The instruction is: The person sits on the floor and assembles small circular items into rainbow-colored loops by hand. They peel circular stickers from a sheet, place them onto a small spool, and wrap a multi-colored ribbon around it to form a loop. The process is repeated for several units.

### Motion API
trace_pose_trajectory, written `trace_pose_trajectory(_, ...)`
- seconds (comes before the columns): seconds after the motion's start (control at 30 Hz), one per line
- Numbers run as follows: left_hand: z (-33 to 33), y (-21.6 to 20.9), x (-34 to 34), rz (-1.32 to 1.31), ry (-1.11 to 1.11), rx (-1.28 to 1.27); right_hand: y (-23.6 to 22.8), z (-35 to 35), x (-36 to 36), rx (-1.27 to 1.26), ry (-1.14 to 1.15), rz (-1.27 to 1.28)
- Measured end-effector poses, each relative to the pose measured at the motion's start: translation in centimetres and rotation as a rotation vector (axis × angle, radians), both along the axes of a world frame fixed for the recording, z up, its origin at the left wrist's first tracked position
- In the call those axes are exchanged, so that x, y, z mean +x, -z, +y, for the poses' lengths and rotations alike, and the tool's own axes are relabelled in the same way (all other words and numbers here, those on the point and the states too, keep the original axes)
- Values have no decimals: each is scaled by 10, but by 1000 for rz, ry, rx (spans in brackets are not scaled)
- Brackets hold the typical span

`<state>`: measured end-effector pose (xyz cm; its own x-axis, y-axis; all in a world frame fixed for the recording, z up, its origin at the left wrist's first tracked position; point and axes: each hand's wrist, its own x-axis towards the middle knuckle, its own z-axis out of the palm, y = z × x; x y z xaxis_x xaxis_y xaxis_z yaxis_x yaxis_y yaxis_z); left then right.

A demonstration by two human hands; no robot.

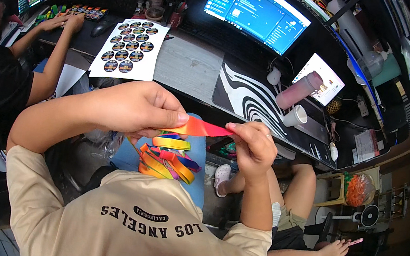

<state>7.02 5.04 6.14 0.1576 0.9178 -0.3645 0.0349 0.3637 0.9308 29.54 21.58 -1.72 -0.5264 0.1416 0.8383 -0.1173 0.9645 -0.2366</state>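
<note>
A flat ribbon (204,128), orange shading into red, is stretched between my hands above my lap. My left hand (153,110) pinches its orange part between thumb and fingers. At the red end, the thumb and fingertips of my right hand (253,147) are closed on it. Below lies a loose heap of rainbow-coloured ribbons (172,162) in yellow, orange, green and blue, resting on the blue denim on my lap (193,178). Part of the heap is hidden by my left hand.
A sheet of round dark stickers (130,48) lies on the desk (185,62) ahead. Rightward are a monitor (256,13), a patterned mat (244,89), a pink tumbler (298,91) and a white cup (295,116). A person's hands (68,22) work at left; another person holds a pink phone (355,241).
</note>
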Motion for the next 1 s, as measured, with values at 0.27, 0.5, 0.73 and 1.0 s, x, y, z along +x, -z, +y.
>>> trace_pose_trajectory(0.27, 2, 3, 1, 6, 13, 0, 4, 1, 12, 521, 461, 81)
trace_pose_trajectory(0.5, 1, 5, 4, 54, 40, -3, 11, 17, 16, 589, 291, 160)
trace_pose_trajectory(0.73, -4, -1, 1, 81, 22, -12, 11, 26, 21, 681, 86, 56)
trace_pose_trajectory(1.0, -2, 2, 1, 29, 17, -22, 14, 21, 9, 507, 134, 87)
